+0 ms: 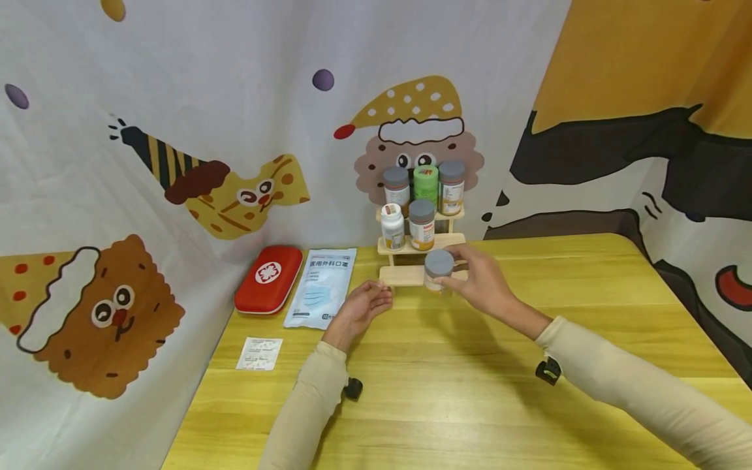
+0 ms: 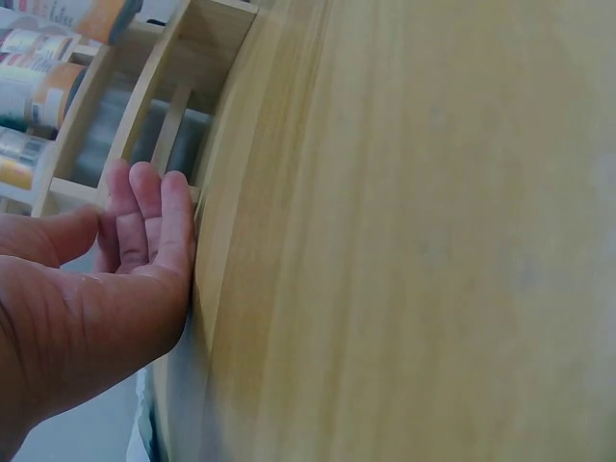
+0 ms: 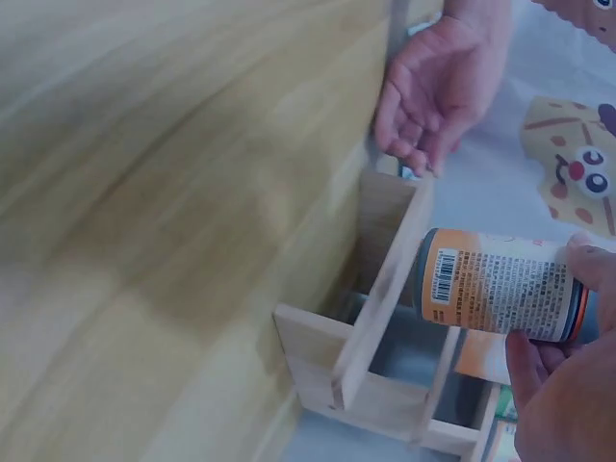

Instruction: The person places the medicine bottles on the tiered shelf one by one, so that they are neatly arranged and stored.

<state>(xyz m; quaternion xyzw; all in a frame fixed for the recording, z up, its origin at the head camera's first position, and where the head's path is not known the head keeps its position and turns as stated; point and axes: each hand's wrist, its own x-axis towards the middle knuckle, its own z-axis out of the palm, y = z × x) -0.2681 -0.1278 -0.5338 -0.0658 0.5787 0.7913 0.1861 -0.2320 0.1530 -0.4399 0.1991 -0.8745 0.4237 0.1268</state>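
A three-step wooden display stand (image 1: 402,277) stands at the back of the table. At the left end of its lowest step, my left hand (image 1: 360,310) pinches the board's edge between thumb and fingers. My right hand (image 1: 484,282) grips a grey-lidded pill bottle (image 1: 439,269) by its upper part, upright close over that step. The right wrist view shows its orange-and-white label (image 3: 496,285) and its base near the board. On the middle step are a white pill bottle (image 1: 392,228) and another grey-lidded bottle (image 1: 422,225).
The top step carries a green bottle (image 1: 425,184) between two grey-lidded bottles. Left of the stand lie a mask packet (image 1: 320,287), a red first-aid case (image 1: 268,281) and a blister pack (image 1: 259,354). A printed cloth (image 1: 247,85) hangs right behind the table (image 1: 423,405).
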